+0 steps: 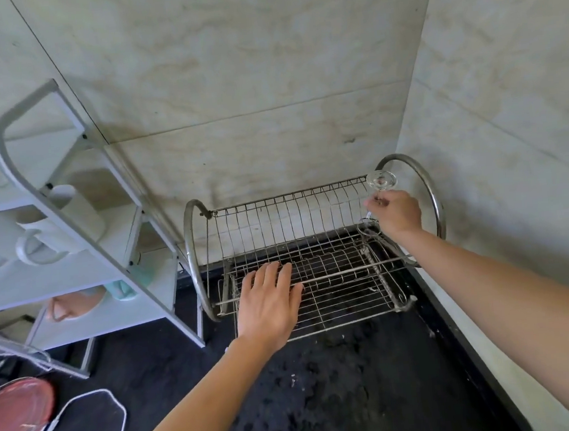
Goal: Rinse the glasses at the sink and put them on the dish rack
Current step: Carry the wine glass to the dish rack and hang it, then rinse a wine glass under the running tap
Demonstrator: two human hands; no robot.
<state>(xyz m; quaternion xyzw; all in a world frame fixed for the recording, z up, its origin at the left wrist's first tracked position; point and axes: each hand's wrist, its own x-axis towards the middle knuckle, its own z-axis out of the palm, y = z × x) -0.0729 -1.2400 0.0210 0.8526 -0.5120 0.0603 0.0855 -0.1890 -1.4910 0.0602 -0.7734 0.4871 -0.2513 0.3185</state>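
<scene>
Gripping an upturned wine glass (378, 186) by its stem, right hand (396, 213); left hand (269, 307) flat, fingers spread, on dish rack (314, 257)

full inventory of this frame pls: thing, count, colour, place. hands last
Two-tier wire metal dish rack: 1, silver, on the counter against the back wall.
Clear stemmed glass: 1, transparent, upside down at the rack's right end, held by its stem.
Dark speckled countertop: 1, black, under the rack.
White tiered shelf unit: 1, white, left of the rack.
White ceramic mugs: at least 2, white, on the shelf unit.
Pink bowl-like item: 1, pink, lower shelf; kind unclear.
Red round tray: 1, red, bottom left.
White cable: 1, white, counter beside the tray.
Left hand: open, flat on the rack's lower front.
Right hand: pinching the glass stem.
</scene>
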